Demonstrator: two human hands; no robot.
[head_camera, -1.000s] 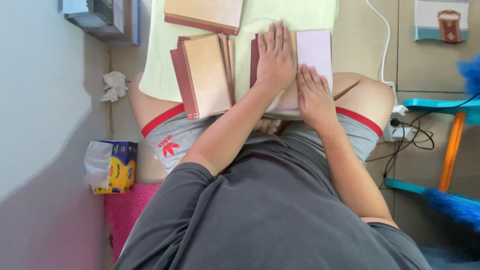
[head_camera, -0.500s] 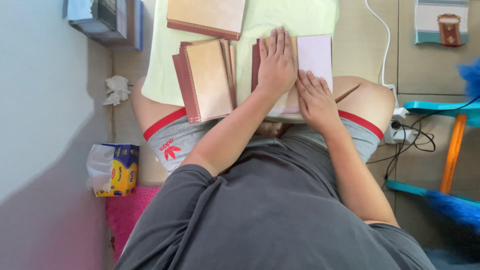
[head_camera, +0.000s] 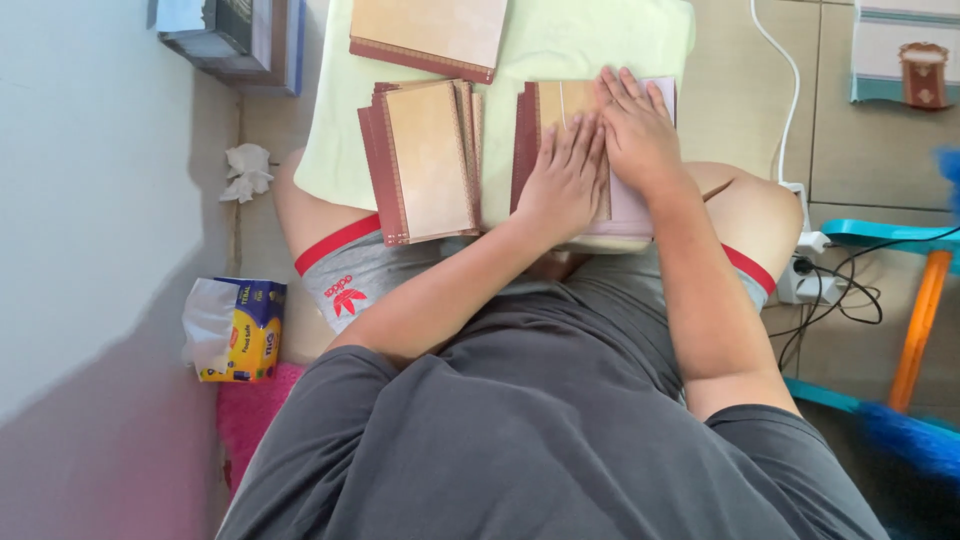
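- Pressing flat, the left hand (head_camera: 562, 180) lay palm down with fingers spread on the tan, maroon-edged card (head_camera: 553, 110) topping the stack on the lap; it grasped nothing.
- Touching it on the outer side, the right hand (head_camera: 638, 135) also rested open, fingers extended over the same card and the pale lilac sheet (head_camera: 635, 205) under it.
- Just beside the left hand, on its far side from the right, sat a second stack of tan cards with maroon borders (head_camera: 425, 160).
- Beyond both hands' fingertips lay a pale green cushion (head_camera: 590, 40) bearing one more tan card (head_camera: 430, 32).
- Well away from the left hand stood a yellow and blue tissue pack (head_camera: 238, 330).
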